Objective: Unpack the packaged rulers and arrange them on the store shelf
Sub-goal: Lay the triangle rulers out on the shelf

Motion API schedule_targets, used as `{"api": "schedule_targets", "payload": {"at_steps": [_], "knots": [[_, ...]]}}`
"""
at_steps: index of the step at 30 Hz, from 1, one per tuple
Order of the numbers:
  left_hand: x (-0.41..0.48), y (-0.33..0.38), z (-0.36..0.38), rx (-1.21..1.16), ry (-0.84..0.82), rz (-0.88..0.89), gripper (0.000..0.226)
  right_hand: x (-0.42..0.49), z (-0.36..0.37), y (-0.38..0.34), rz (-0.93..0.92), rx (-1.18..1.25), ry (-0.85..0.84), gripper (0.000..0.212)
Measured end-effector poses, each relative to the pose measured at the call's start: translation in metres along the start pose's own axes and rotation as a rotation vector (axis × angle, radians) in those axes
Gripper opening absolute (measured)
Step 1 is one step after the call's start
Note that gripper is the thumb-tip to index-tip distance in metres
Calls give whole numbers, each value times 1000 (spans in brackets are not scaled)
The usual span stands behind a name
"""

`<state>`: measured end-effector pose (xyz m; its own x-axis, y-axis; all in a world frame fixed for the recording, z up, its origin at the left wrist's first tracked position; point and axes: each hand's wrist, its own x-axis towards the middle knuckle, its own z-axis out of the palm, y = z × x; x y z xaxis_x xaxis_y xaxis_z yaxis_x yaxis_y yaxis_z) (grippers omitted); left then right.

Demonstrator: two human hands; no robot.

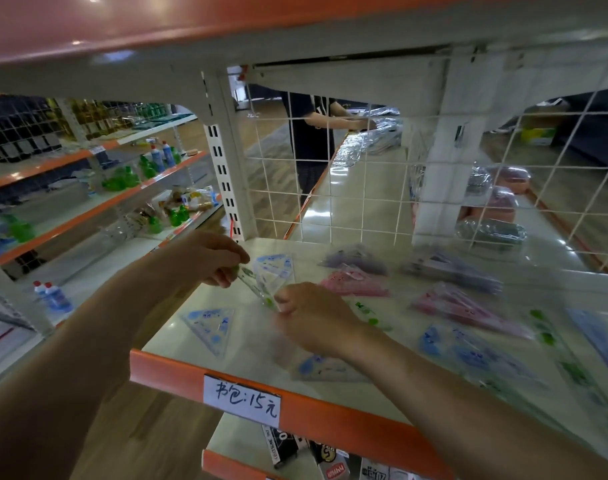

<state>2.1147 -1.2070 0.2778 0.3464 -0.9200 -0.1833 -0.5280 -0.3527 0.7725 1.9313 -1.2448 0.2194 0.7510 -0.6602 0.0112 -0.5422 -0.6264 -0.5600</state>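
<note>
While held just above the shelf deck (254, 344) near its front-left corner, pinched at both ends: ruler pack (271, 275), upper-left end in left hand (205, 259) between thumb and curled fingers, lower-right end in right hand (313, 320) fingertips. Long axis diagonal, left-rear to right-front. Flat on deck below-left, apart: blue set square (209, 323). Right: pink set squares (354, 284). Behind, well apart: wire mesh (330, 188). In front: orange edge strip (330, 420).

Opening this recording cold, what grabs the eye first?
Mid-frame, the left hand and right hand pinch a clear ruler packet between them over the shelf. On the shelf lie a blue set square at left and pink set squares at right. A handwritten price label sits on the orange front edge.
</note>
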Motion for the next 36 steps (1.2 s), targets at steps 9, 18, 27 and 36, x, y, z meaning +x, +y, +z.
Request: {"api": "schedule_targets", "payload": {"at_steps": [9,18,27,36], "knots": [[10,35,63,-92,-146,100,12,-28,-66,62,219,345,173,57],[28,59,97,-53,-128,212,20,-40,-87,96,246,250,432,34],[26,39,103,246,-131,244,21,-42,-70,89,204,-47,232,25],[16,26,115,642,-174,341,31,-50,-54,86,151,-279,111,37]]}}
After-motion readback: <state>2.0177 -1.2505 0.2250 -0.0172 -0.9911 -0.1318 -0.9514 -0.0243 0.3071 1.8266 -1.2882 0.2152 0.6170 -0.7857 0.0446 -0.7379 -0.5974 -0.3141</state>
